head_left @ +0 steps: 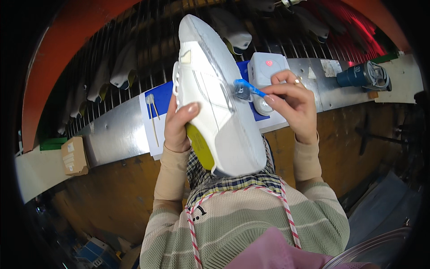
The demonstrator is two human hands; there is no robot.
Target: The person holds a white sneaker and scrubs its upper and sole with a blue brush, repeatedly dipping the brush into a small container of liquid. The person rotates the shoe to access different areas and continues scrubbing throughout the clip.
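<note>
A white sneaker [204, 89] with a thick pale sole and an olive-green lining is tilted on its side in front of me, toe pointing away. My left hand [180, 123] grips it around the collar and laces, thumb on the upper. In my right hand [291, 101] is a small brush with a blue handle [251, 87], pinched between thumb and fingers. Its dark bristle head [242, 93] lies against the edge of the sole. Just behind that hand stand a grey-white box-shaped dispenser [264, 67] and a small round white-lidded container [262, 106].
Beyond a metal ledge [116, 134], a rack of rollers carries several shoes [123, 74]. On the ledge are thin sticks with a whitish head [151, 105] on paper, a small cardboard box [75, 156] at left, and a teal tumbler [358, 75] at right. Red light glows at the far right.
</note>
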